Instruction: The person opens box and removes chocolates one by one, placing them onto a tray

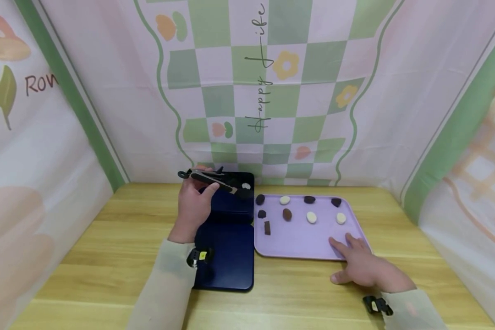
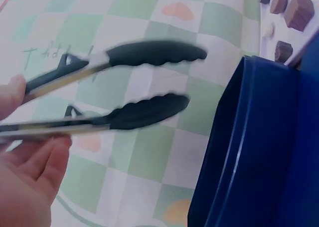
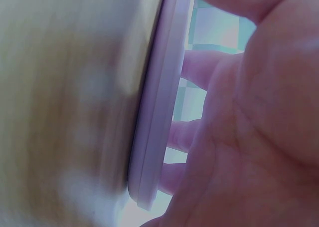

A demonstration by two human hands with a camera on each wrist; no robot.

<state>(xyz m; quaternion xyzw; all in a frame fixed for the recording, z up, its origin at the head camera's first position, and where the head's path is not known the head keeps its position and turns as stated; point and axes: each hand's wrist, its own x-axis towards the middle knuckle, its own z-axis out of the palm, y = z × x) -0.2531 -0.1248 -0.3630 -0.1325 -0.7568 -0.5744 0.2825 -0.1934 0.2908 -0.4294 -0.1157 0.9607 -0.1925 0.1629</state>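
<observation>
My left hand grips black-and-metal tongs above the far part of a dark blue box. In the left wrist view the tongs' two scalloped heads stand apart with nothing between them. A small white piece shows beside the tongs' tips, inside the far part of the box. My right hand rests at the near right corner of a lilac tray, its fingers spread over the rim and the thumb on the table side. On the tray lie white egg-shaped pieces, a brown egg-shaped piece and a brown block.
Several dark pieces lie along the tray's far side. The near flat half of the blue box lies under my left forearm, its right edge beside the tray. A wooden table carries everything, and a checked cloth hangs behind.
</observation>
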